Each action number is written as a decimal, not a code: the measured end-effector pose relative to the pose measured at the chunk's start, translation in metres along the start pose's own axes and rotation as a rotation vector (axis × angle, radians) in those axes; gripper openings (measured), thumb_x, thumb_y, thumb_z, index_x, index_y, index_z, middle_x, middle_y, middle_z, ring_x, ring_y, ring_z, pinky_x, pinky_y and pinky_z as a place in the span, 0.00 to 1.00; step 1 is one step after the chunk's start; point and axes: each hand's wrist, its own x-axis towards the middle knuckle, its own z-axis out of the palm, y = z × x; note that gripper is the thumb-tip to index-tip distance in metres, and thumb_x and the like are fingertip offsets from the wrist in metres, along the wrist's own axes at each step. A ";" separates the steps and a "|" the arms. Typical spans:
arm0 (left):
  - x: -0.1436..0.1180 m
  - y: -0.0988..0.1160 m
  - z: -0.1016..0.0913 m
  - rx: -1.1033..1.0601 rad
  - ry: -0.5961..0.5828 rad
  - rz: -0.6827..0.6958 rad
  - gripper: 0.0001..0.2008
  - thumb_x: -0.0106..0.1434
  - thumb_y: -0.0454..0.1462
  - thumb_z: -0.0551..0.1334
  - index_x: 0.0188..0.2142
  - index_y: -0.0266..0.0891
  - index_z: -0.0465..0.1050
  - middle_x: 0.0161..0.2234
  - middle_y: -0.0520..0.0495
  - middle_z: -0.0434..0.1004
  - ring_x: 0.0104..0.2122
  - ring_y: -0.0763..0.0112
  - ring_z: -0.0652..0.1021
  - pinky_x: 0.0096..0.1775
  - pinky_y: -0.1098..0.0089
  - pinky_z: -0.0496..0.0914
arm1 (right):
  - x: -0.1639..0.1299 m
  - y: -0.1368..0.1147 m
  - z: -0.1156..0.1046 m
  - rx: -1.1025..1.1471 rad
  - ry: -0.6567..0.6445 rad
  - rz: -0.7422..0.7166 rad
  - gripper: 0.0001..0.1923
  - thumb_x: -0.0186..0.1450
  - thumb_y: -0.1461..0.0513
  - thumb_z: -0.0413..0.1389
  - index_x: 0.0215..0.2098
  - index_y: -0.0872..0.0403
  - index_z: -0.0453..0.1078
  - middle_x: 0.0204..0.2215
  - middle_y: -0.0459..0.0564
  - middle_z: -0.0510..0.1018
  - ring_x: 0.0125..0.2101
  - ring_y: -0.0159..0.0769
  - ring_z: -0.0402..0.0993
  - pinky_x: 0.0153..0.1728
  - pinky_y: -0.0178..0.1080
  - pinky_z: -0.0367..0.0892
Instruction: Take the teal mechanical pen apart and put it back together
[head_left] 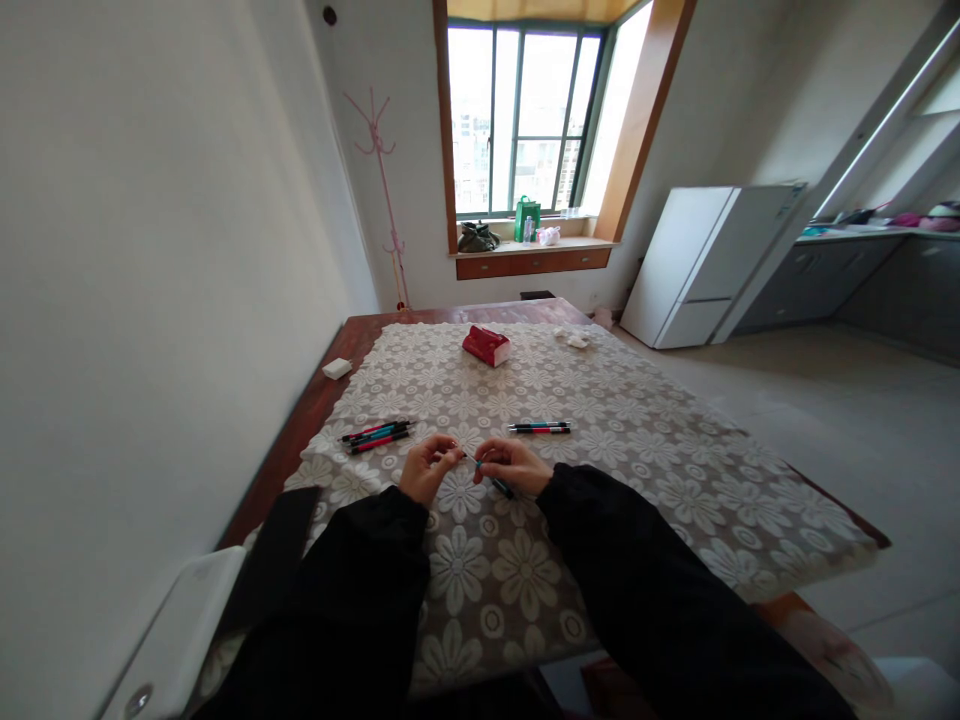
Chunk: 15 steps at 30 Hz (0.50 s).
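My right hand (510, 465) grips a teal and black pen (496, 483) over the flowered tablecloth (600, 420). My left hand (427, 465) is pinched on a small part at the pen's front end; the part itself is too small to make out. A bundle of several red, teal and black pens (375, 436) lies just left of my left hand. Two more pens (540, 427) lie side by side beyond my right hand.
A red and white box (486, 345) sits mid-table farther back, with crumpled white paper (574, 338) to its right. A white block (337, 368) rests on the bare wooden edge at left. A white wall runs close along the left; a fridge (705, 265) stands at the right.
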 end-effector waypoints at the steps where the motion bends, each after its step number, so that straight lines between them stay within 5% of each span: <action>1: 0.000 0.001 0.000 0.002 0.005 0.005 0.09 0.57 0.41 0.64 0.33 0.37 0.74 0.30 0.50 0.75 0.30 0.72 0.74 0.33 0.74 0.68 | 0.000 0.000 0.000 -0.001 0.005 -0.001 0.16 0.60 0.54 0.62 0.40 0.56 0.67 0.31 0.52 0.81 0.32 0.33 0.76 0.36 0.35 0.66; 15: 0.000 0.008 -0.003 0.183 0.004 0.127 0.09 0.58 0.42 0.63 0.32 0.38 0.75 0.29 0.49 0.77 0.30 0.70 0.76 0.32 0.72 0.70 | -0.001 -0.002 0.003 -0.049 0.007 0.009 0.16 0.60 0.54 0.61 0.40 0.56 0.68 0.30 0.51 0.81 0.31 0.33 0.75 0.34 0.35 0.65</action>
